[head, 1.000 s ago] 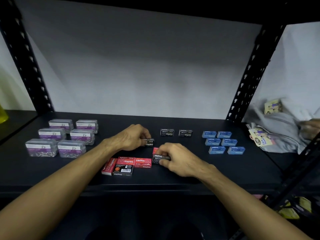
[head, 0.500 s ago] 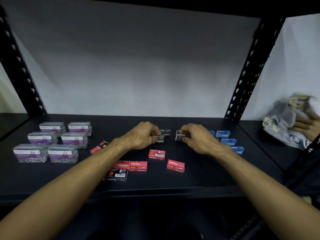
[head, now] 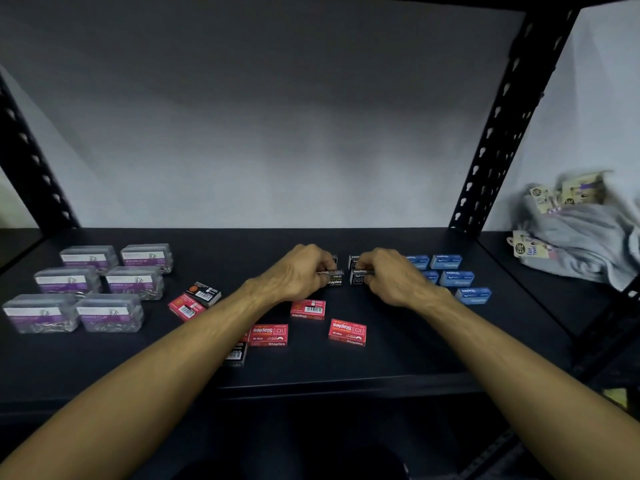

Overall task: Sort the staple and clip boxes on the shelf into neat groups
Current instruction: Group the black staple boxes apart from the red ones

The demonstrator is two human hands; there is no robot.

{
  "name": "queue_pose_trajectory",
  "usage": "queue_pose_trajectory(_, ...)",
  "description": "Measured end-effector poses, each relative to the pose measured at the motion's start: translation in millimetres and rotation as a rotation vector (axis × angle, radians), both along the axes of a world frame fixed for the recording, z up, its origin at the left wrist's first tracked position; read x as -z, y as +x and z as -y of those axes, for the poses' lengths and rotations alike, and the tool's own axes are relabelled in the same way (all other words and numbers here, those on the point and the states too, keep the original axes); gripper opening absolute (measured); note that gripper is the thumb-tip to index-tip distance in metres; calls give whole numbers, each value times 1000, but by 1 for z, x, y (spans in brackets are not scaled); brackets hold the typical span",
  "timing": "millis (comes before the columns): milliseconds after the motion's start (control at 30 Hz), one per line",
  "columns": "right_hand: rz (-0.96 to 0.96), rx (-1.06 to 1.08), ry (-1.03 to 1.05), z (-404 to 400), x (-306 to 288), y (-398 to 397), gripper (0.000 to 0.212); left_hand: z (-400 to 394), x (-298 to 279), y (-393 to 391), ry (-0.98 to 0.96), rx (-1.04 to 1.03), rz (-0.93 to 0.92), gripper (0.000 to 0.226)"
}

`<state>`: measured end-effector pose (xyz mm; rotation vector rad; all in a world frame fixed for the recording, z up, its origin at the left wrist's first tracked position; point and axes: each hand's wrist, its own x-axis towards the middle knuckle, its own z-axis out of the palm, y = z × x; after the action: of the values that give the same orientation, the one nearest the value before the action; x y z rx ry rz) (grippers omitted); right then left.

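Observation:
On the dark shelf [head: 398,362], my left hand [head: 298,271] pinches a black staple box [head: 334,278] at mid shelf. My right hand [head: 388,271] pinches another black staple box [head: 358,277] right beside it. Two more black boxes [head: 353,260] peek out just behind them. Red staple boxes [head: 347,331] lie scattered in front, one [head: 307,308] just below my left hand. A black box [head: 204,292] and a red one [head: 187,306] lie at an angle to the left. Blue staple boxes [head: 457,278] are grouped to the right, partly hidden by my right hand.
Several clear paper clip boxes [head: 110,311] with purple labels stand in rows at the left. Black perforated uprights [head: 498,133] frame the bay. A grey cloth with tags [head: 581,237] lies on the neighbouring shelf at the right.
Both hands carried black staple boxes back from the red pile toward the black group; my right hand moved from the front centre to mid shelf. Red boxes are now uncovered in front.

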<state>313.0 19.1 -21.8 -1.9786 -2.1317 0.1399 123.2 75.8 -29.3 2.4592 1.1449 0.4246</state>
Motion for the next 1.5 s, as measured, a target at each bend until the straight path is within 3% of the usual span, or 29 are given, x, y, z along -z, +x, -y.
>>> queue_pose_trajectory(733, 0, -16, 27, -2, 4, 2, 19, -2, 1, 0, -14, -9, -10, 23)
queue_pose_trajectory(933, -8, 18, 28, 0, 2, 1, 32, 0, -4, -9, -18, -35, -5, 31)
queue_pose_trajectory(1233, 31, -27, 140, 8, -17, -25, 36, 20, -16, -61, 41, -93, 61, 30)
queue_pose_trajectory(1500, -22, -221, 132, 25, -15, -90, 34, 27, -17, -122, 37, -209, 5, 30)
